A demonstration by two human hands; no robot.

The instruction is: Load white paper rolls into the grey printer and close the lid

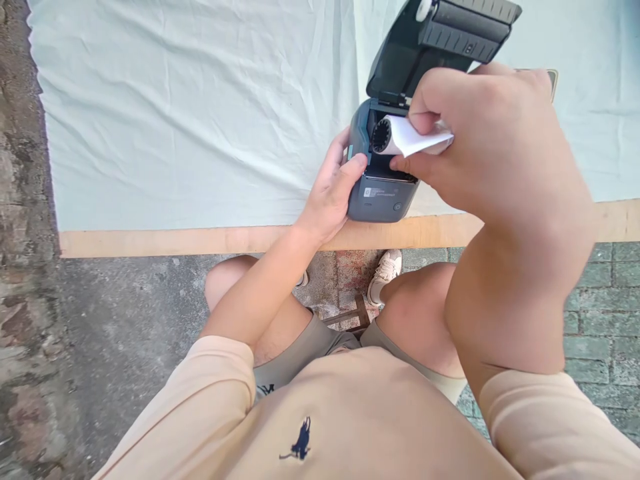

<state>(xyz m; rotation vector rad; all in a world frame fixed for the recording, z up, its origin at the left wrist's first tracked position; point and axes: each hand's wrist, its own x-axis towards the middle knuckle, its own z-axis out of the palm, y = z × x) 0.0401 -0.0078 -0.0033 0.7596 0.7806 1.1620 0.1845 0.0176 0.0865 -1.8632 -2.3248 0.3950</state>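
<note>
A dark grey portable label printer [380,200] is held over the near edge of the table, its hinged lid [415,53] swung up and away from me. My left hand [333,190] wraps around the printer's left side, thumb on the front rim. At the printer's bay, my right hand [480,133] pinches a white paper roll [395,133] between thumb and fingers. The roll's black toothed core faces left, and a loose paper flap points toward me. Part of the roll sits within the bay's outline; whether it touches the bottom I cannot tell.
A pale cloth [200,120] with wrinkles covers the table, whose bare wooden edge [200,238] runs across in front of me. Behind my right hand shows the corner of a flat, light-rimmed object [554,83]. A rough wall [25,267] stands at the left.
</note>
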